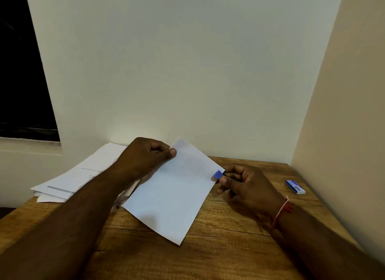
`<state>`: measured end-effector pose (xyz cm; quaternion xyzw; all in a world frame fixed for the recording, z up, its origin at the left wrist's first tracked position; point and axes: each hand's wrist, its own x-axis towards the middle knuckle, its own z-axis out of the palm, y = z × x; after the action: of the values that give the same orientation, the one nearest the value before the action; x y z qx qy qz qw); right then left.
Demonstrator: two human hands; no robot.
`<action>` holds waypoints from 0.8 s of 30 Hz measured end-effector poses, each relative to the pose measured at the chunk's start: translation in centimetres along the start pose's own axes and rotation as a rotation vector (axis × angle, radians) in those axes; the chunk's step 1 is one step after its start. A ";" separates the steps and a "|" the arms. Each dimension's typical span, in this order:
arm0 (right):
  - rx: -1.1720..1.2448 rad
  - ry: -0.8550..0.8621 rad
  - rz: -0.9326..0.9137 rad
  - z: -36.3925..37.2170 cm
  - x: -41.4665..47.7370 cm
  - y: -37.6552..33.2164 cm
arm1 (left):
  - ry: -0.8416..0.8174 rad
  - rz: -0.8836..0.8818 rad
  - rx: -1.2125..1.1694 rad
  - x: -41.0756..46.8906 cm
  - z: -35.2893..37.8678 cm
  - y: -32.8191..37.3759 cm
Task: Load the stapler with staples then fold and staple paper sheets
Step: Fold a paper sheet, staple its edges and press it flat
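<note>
The left hand (145, 156) is pinching the far left edge of a folded sheet of paper (173, 196), with the thumb lying on top of the sheet and the other fingers curled under it. The sheet is slanting across the middle of the wooden table (229, 254), its near corner pointing toward the person; whether that corner is touching the wood cannot be told.

The right hand (248, 188) is gripping a blue stapler (218, 174), fingers and thumb curled round it. The stapler's blue tip is sitting over the right edge of the sheet, near its far right corner, while most of the stapler's body is hiding inside the hand. A red thread band (282, 209) is circling the right wrist.

To the left and farther back, a loose stack of printed papers (83, 175) is lying on the table, partly covered by the left forearm. On the right side of the table, well apart from the hands and near the side wall, a small blue staple box (295, 187) is lying flat. A dark window opening (20, 71) is showing at the far left.
</note>
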<state>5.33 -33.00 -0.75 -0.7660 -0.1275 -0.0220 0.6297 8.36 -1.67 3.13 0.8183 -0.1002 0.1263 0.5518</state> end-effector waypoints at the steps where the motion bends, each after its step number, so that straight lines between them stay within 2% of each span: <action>1: -0.003 0.005 -0.002 -0.1 0.1 0.0 | -0.006 0.002 0.003 0.0 0.0 -0.1; 10: -0.183 0.124 -0.084 0.1 0.6 -0.7 | -0.027 0.025 -0.022 0.1 0.0 -0.2; 16: -0.244 0.143 -0.108 0.4 0.3 -0.9 | 0.027 0.045 -0.031 -0.1 0.7 0.0; 18: -0.360 0.155 -0.138 0.7 0.3 -0.8 | 0.119 0.187 0.174 -0.3 1.3 0.1; 20: -0.504 0.164 -0.196 1.2 0.2 -0.7 | 0.137 0.477 0.468 -1.1 2.4 0.5; 22: -0.620 0.153 -0.290 2.0 -0.2 -0.7 | 0.055 0.716 0.694 -1.9 4.0 0.8; 24: -0.700 0.140 -0.368 2.9 -0.8 -0.8 | -0.055 0.745 0.834 -2.4 5.4 1.1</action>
<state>3.99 -30.23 -0.77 -0.8952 -0.2042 -0.2286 0.3235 6.26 -7.05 1.37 0.8794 -0.3387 0.3203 0.0966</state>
